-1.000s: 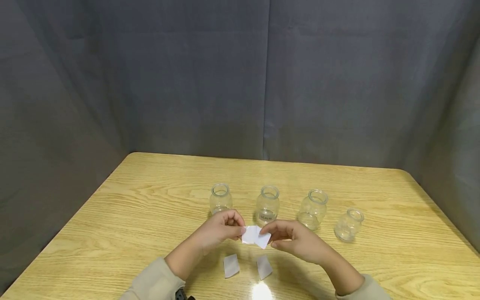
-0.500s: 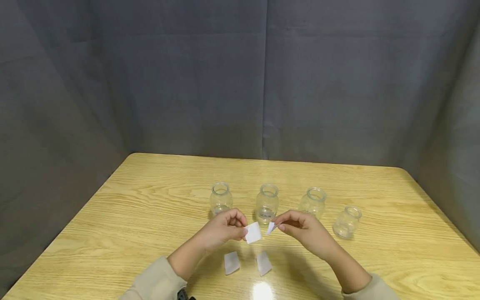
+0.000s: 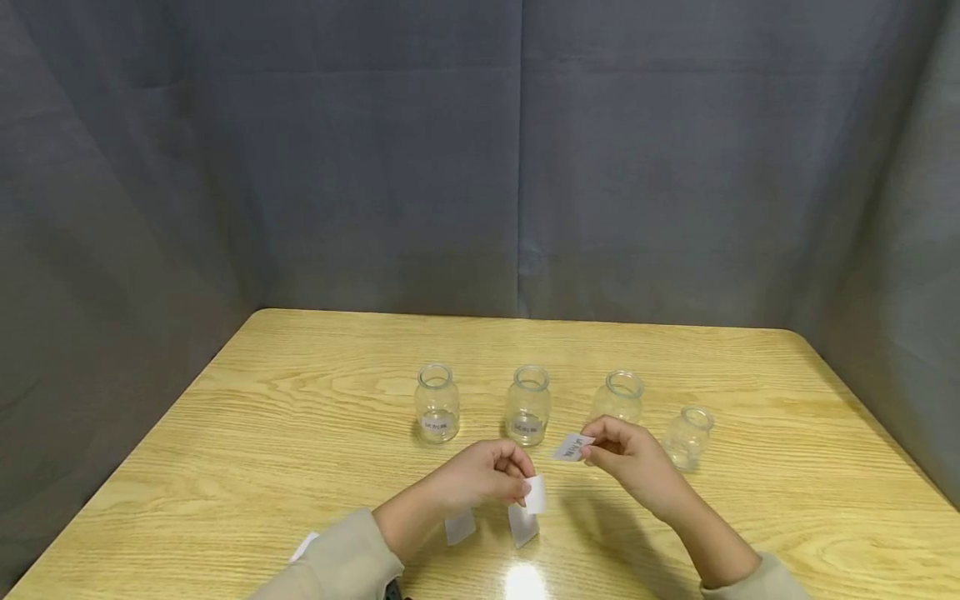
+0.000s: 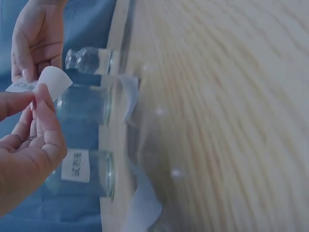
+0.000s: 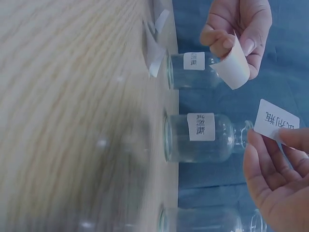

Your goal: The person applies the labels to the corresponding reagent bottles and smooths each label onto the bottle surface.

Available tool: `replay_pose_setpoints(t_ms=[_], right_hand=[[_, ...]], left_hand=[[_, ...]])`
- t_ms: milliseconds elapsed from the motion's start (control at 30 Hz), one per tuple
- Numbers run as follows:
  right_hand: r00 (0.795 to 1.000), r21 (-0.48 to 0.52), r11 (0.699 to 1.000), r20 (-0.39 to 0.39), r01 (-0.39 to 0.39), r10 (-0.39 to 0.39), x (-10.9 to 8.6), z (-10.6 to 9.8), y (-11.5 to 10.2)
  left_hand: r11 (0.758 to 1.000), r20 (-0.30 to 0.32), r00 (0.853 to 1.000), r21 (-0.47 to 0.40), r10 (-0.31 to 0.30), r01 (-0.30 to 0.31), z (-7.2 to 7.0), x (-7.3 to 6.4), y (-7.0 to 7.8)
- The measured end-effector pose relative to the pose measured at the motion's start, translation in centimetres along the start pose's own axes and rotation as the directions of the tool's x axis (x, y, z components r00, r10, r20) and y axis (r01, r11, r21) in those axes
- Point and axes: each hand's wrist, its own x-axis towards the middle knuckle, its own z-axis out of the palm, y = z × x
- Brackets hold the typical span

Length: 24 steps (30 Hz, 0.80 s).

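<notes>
With twelve o'clock pointing straight away from the person, the left hand (image 3: 483,477) pinches a thin white slip (image 3: 535,495) between thumb and fingers, its free end bending into a smooth curl. At half past one from it, well apart, the right hand (image 3: 633,465) pinches a flat paper label (image 3: 572,447) with rounded corners and dark printed characters. Both hands are raised above the surface (image 3: 300,400), which is yellowish, wood-grained and glossy.

Reckoned from the slip, four clear, rounded glass jars with open mouths form a row: a labelled jar (image 3: 435,402) past ten o'clock, a second labelled jar (image 3: 528,401) at twelve, a third jar (image 3: 611,405) partly hidden behind the right hand, and a smaller jar (image 3: 684,446) at two. Pale pieces of paper lie at eight (image 3: 460,527) and just past six.

Gaps separate the jars. Open wood grain runs out toward ten o'clock and, behind the row, to a straight far edge with rounded corners, where grey cloth (image 3: 337,183) hangs in soft folds.
</notes>
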Motion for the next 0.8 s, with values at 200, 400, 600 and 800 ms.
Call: replay_pose_setpoints(t_ms=[200,400,600,800], right_hand=[[1.0,0.001,1.0,-0.023,-0.015,0.015,-0.2,-0.5,0.5],[0.999,0.014,1.0,-0.042,-0.025,0.026,-0.6,-1.0,0.7],[0.993,0.015,0.997,-0.094,-0.071,0.072,-1.2,-1.5,0.9],[0.985,-0.02,0.996,-0.145,-0.092,0.089,-1.8,-2.3,1.1]], left_hand=[[0.999,0.027,1.0,0.037,-0.009,0.008,1.3,0.9,-0.1],[0.997,0.039,0.999,0.076,-0.032,0.029,2.5,1.9,0.2],[0.992,0.039,0.998,0.118,-0.056,0.051,3.6,2.9,0.3],[0.991,0.059,0.995,0.116,-0.076,0.069,4.0,3.8,0.6]])
